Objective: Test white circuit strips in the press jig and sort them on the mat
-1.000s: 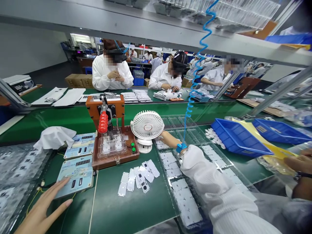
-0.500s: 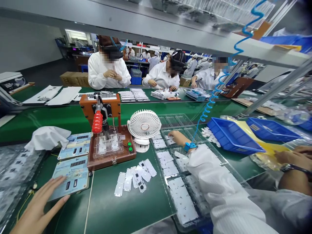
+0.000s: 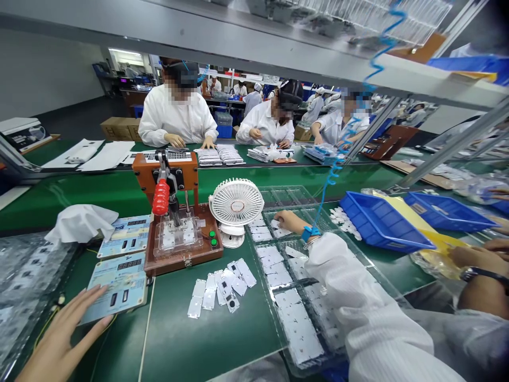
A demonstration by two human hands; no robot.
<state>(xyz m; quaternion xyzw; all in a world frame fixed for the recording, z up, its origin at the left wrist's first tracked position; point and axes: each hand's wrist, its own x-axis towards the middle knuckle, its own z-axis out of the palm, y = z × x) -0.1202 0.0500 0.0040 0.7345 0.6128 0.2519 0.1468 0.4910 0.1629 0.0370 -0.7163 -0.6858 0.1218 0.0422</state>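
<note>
Several cards (image 3: 281,232) are set in a tray (image 3: 283,287) under the curled right hand (image 3: 289,220), its grip unclear. At a panel (image 3: 123,281), the left hand (image 3: 66,330) is spread, empty.

Bright, cool, fairly even indoor light; shadows soft and faint. Brightest patch at lit panel (image 3: 126,56), upper left, nearly washed out. Mild sheen on green bench (image 3: 191,345); glints along clear plastic tray (image 3: 286,195). Wide-angle distortion stretches white sleeve (image 3: 369,302) toward lower right. Upper right corner dark. Distant workers (image 3: 252,99) soft; blocky pixelation over nearer people's (image 3: 178,118) faces.
</note>
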